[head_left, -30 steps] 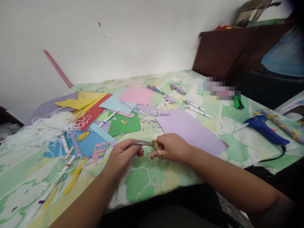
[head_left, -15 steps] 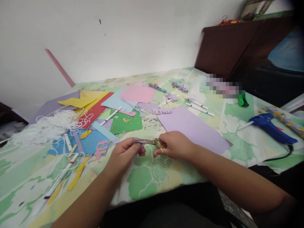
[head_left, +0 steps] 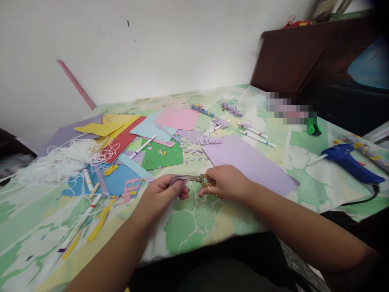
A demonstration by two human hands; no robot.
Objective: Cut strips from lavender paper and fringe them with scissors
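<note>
My right hand (head_left: 227, 182) grips a pair of scissors (head_left: 197, 178) by gold-coloured handles, the blades pointing left. Pinched between the thumb and fingers of my left hand (head_left: 167, 188) is a small piece of purple paper (head_left: 178, 185), mostly covered by the fingers. The blades lie along the top of this piece, close to my left thumb; whether paper sits between them I cannot tell. Behind my right hand a large purple sheet (head_left: 246, 162) lies flat. A fringed purple strip (head_left: 208, 140) rests just beyond it.
White yarn (head_left: 67, 160) is heaped at the left beside coloured sheets and a green sheet (head_left: 164, 156) strewn with scraps. White markers (head_left: 258, 138) lie farther back. At the right are a blue glue gun (head_left: 352, 162) with its cable and a green object (head_left: 313, 127). A wall stands behind.
The scissors blades look closer together, and slightly more of the purple paper shows by my left thumb. Both hands stay in nearly the same place; the view has shifted slightly.
</note>
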